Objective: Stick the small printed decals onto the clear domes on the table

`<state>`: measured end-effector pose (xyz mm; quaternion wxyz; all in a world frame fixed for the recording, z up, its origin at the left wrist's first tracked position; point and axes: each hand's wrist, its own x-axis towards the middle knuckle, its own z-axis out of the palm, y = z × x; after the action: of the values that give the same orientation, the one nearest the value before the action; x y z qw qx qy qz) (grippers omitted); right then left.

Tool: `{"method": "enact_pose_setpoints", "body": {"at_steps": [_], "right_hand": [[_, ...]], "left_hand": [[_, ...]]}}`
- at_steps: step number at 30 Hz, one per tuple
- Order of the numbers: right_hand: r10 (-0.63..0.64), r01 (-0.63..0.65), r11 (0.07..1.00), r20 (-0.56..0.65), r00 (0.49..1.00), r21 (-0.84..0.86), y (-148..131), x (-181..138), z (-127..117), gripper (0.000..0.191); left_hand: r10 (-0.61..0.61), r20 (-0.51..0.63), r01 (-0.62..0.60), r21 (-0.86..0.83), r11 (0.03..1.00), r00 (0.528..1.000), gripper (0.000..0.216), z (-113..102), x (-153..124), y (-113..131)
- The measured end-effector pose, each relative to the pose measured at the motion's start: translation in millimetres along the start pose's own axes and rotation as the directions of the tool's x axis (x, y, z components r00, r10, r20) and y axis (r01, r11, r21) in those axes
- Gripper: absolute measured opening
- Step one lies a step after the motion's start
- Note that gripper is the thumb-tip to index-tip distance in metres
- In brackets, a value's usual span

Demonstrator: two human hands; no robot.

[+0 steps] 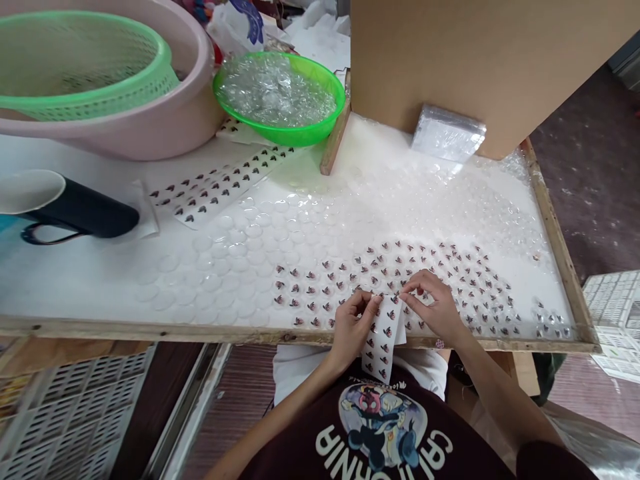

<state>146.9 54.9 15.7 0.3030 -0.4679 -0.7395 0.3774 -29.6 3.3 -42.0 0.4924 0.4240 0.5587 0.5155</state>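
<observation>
A white sticker strip (384,340) with rows of small dark-and-red figures hangs over the table's front edge, close to my body. My left hand (354,328) pinches its upper left edge between thumb and fingers. At the upper right corner, my right hand (434,308) is closed, with thumb and forefinger pinching the strip's edge; whether a single sticker is between the fingertips is too small to tell. Around both hands, many clear round discs with small figures (327,290) lie in rows on the white table. Plain clear discs (215,283) spread out to the left.
A green bowl (320,130) of clear pieces stands beyond, beside a wooden strip (334,143). A dark mug (95,207) lies tipped at left, near sticker sheets (220,183). Behind are a pink basin (195,127), a cardboard box (480,60) and plastic bags (447,133). A wooden rim (560,247) edges the table.
</observation>
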Motion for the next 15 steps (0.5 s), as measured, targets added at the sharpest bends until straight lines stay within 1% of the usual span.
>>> {"method": "enact_pose_setpoints", "body": {"at_steps": [2, 5, 8, 11, 13, 14, 15], "right_hand": [[0.006, -0.006, 1.0, 0.01, 1.0, -0.009, -0.9, 2.8, 0.6, 0.012], [0.05, -0.047, 0.998, 0.086, 0.995, -0.035, -2.4, 5.7, 1.8, 0.011], [0.039, -0.035, 0.999, 0.104, 0.994, -0.037, -3.4, 4.8, 0.6, 0.011], [0.023, -0.026, 0.998, 0.063, 0.998, 0.049, -4.7, 4.1, -2.8, 0.013], [0.067, -0.066, 0.99, -0.007, 0.998, 0.125, -5.6, 5.9, -2.8, 0.014], [0.1, -0.094, 0.984, -0.028, 0.995, 0.154, -6.1, 7.4, -1.3, 0.013], [0.13, -0.124, 0.977, -0.024, 0.991, 0.176, -6.5, 9.2, 1.3, 0.012]], "left_hand": [[-0.004, -0.005, 0.004, 0.001, 1.0, 1.0, 0.032, 0.2, 0.1, -0.5], [-0.011, -0.005, 0.011, -0.004, 1.0, 1.0, 0.033, 0.0, 0.0, -0.7], [-0.019, 0.0, 0.019, -0.01, 1.0, 1.0, 0.035, -0.5, -0.3, -0.1], [-0.025, -0.008, 0.025, -0.014, 1.0, 1.0, 0.037, -0.9, -0.5, 0.6], [-0.029, -0.007, 0.029, -0.014, 0.999, 1.0, 0.037, -0.9, -0.5, 0.9], [-0.028, -0.004, 0.028, -0.012, 1.0, 1.0, 0.036, -0.9, -0.5, 1.0], [-0.026, 0.0, 0.026, -0.01, 1.0, 1.0, 0.036, -0.9, -0.6, 1.1]]}}
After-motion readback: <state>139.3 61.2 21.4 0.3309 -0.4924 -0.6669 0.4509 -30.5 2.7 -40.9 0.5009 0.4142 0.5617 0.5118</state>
